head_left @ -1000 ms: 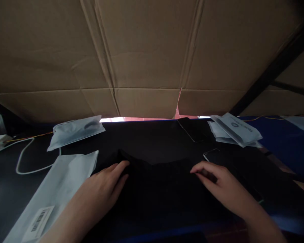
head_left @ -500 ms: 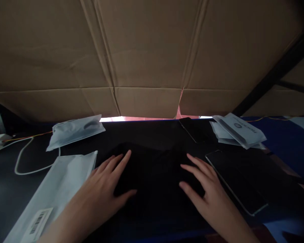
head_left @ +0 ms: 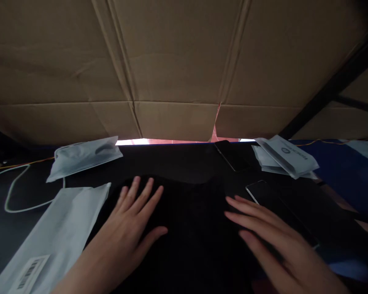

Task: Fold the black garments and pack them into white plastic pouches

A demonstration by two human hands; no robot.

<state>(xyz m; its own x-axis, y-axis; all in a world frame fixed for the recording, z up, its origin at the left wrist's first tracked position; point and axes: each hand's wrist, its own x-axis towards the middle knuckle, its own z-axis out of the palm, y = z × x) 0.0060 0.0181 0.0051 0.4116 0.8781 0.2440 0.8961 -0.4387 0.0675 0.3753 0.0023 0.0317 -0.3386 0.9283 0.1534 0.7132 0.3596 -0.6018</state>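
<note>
A black piece of fabric (head_left: 190, 220) lies before me on the dark table; its outline is hard to make out and its kind does not show. My left hand (head_left: 131, 220) rests on its left part, palm down, fingers spread. Over at its right edge is my right hand (head_left: 270, 232), fingers stretched out and holding nothing. Partly behind that hand lies a phone-like dark slab with a clear rim (head_left: 260, 192). A frosted plastic bag (head_left: 58, 228) with a barcode label (head_left: 29, 275) lies beside my left forearm.
A second frosted bag (head_left: 86, 157) lies at the back left, near a white cable (head_left: 10, 196). Toward the back right are a dark phone (head_left: 231, 155) and several printed white pouches (head_left: 290, 157). A cardboard wall (head_left: 174, 61) closes off the far side.
My right hand has moved right and nearer to me, now covering part of the slab. My left hand has spread its fingers more on the fabric. The view has shifted slightly.
</note>
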